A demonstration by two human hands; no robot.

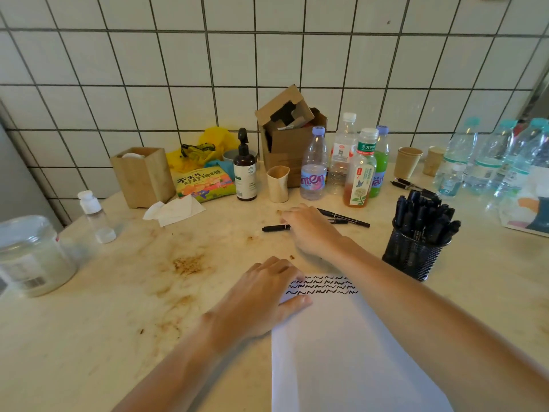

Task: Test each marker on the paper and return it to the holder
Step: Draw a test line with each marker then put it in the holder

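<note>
Lying just under right hand [312,230] fingertips: black marker [275,228].

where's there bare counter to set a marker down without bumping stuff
Bare counter lies left of the paper, between the left hand and the plastic jar, stained but open. A smaller patch sits between the tissue and the loose markers. The back row near the bottles and the holder is crowded.

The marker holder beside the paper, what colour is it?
Black mesh holder, seen in the head view.
</note>
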